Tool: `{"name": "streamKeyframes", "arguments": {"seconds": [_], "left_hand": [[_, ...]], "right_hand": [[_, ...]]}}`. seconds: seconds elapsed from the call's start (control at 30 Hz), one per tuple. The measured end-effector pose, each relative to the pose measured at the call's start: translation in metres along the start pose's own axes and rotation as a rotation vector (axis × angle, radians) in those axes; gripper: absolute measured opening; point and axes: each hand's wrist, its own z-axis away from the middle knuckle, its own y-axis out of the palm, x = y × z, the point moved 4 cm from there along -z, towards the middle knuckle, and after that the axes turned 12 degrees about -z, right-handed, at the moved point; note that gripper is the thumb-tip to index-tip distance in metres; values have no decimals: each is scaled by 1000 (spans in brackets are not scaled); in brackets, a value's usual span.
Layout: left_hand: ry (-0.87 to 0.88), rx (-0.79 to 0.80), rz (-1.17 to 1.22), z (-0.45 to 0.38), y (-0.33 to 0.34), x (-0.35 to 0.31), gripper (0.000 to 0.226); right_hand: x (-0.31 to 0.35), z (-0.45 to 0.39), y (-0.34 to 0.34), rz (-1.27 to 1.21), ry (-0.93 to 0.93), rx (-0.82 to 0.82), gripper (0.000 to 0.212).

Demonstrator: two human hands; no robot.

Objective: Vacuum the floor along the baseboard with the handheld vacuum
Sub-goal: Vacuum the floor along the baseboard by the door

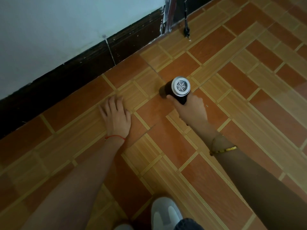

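The handheld vacuum (pixel 177 88) is a short black body with a round silver grille facing the camera. My right hand (pixel 191 108) is shut on its black handle, and its nozzle end points down at the tiled floor (pixel 166 146), some way out from the wall. The dark brown baseboard (pixel 93 63) runs diagonally from lower left to upper right under a pale wall (pixel 58 27). My left hand (pixel 116 117) rests flat on the floor left of the vacuum, fingers spread toward the baseboard and holding nothing.
A black cord or plug (pixel 186 29) hangs at the wall's base in the upper right, beside a gap in the baseboard (pixel 167 19). My grey shoe (pixel 166 213) stands on the floor at the bottom edge. Orange and wood-patterned tiles stretch to the right.
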Motion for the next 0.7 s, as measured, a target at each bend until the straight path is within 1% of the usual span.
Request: {"name": "streamKeyframes", "arguments": {"seconds": [0.1,0.13,0.23,0.3,0.37,0.5,0.57,0.7], "left_hand": [[4,-22,-1,-13,-2,-1,51],[5,-26,1,-16,-2,-2,51],[12,-15,6,-19,3,-5,49],[12,-11,0,-19,8,-5,49],[11,-19,-5,-20,10,-4,49],[24,-34,-14,-20,12,-3,50],[19,-34,-9,-20,12,-3,51],[23,-34,-25,-21,14,-2,52]], "right_hand": [[5,-18,0,-30,9,-55,59],[7,-21,2,-36,-2,-45,58],[12,-25,13,-10,-56,53,53],[13,-30,17,6,-77,66,52],[14,-39,16,-15,-69,29,53],[17,-66,8,-33,-11,-99,65],[19,-81,4,-28,12,-154,67],[29,-106,6,-46,5,-174,66]]}}
